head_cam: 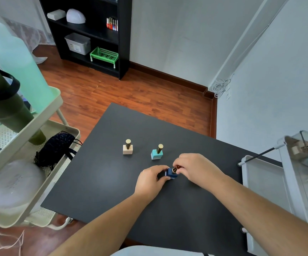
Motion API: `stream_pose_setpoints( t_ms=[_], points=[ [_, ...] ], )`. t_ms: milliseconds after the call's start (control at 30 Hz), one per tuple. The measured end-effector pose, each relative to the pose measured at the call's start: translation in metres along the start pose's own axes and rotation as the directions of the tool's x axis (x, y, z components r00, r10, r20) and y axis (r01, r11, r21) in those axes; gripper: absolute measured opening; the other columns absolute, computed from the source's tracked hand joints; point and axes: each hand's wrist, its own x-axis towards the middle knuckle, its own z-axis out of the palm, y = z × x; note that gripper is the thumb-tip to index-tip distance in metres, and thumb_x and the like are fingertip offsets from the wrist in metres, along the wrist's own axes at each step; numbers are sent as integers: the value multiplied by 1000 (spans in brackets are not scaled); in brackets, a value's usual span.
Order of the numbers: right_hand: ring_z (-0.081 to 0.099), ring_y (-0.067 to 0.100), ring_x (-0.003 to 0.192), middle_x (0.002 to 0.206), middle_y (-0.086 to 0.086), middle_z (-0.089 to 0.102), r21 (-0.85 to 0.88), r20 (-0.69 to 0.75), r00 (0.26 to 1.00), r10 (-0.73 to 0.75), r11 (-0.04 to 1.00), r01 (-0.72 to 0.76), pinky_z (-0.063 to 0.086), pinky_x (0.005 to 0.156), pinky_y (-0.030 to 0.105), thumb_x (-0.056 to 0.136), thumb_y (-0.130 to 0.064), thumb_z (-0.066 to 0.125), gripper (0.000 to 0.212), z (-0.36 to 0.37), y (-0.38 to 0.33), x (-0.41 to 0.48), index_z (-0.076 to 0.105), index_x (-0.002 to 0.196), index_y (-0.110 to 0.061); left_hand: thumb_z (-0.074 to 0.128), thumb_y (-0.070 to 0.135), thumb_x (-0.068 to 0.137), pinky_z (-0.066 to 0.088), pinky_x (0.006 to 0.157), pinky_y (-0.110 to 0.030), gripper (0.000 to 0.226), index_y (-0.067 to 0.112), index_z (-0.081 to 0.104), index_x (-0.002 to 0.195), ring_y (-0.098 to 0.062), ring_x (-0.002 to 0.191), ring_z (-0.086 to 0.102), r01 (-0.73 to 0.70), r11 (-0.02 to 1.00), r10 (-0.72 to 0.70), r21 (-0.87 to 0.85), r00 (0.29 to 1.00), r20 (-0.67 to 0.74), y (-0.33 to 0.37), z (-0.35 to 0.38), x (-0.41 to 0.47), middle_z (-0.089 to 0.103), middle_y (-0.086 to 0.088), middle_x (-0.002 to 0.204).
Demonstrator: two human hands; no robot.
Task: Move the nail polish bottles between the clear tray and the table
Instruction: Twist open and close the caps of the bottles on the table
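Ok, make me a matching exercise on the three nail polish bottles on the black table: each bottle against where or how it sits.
Bottles:
1. beige square nail polish bottle
2. turquoise square nail polish bottle
3. dark blue square nail polish bottle

States:
A. gripped between both hands, tilted
B. upright, farthest left on the table
C. upright, in the middle of the three

Pairs: 1-B, 2-C, 3-A. The left hand grips the blue base; the right hand grips its cap.

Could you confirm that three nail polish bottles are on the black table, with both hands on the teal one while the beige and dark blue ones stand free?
Not quite. The head view shows both hands, left hand and right hand, on the dark blue bottle. The teal bottle and beige bottle stand free on the black table.
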Motion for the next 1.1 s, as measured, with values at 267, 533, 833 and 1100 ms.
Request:
stream_pose_setpoints(
  t_ms=[267, 533, 833, 1100],
  points=[
    [59, 18, 95, 103, 4, 66, 113, -145, 988, 50, 993, -33, 44, 85, 25, 93, -23, 53, 21, 10, -3, -8, 63, 108, -12, 67, 23, 85, 43, 91, -17, 33, 29, 64, 117, -6, 102, 59, 0, 1000, 0, -2, 1000, -27, 0, 2, -1, 68, 11, 114],
    [59, 19, 88, 97, 4, 66, 220, -224, 968, 112, 973, -61, 46, 79, 27, 90, -18, 57, 15, 15, -7, -9, 65, 101, -11, 66, 21, 86, 44, 89, -19, 30, 30, 64, 115, -6, 100, 59, 2, 1000, -2, -13, 999, -50, 3, 1, 0, 68, 12, 110],
    [58, 8, 71, 78, -8, 63, 359, -343, 890, 301, 917, -172, 48, 71, 23, 83, -10, 61, 17, 4, 13, -42, 67, 95, -20, 73, 25, 80, 42, 63, -5, 42, 32, 55, 117, 0, 59, 51, 158, 984, -163, -77, 984, -68, 9, -4, -30, 56, 20, 105],
    [55, 5, 91, 104, -13, 60, 449, -313, 805, 504, 826, -342, 44, 79, 22, 85, -17, 62, 29, 10, 48, -94, 63, 111, -29, 64, 31, 87, 42, 72, -8, 42, 35, 48, 126, 0, 61, 52, -82, 997, 76, 11, 963, 258, 40, 32, -42, 53, 19, 120]
  ],
)
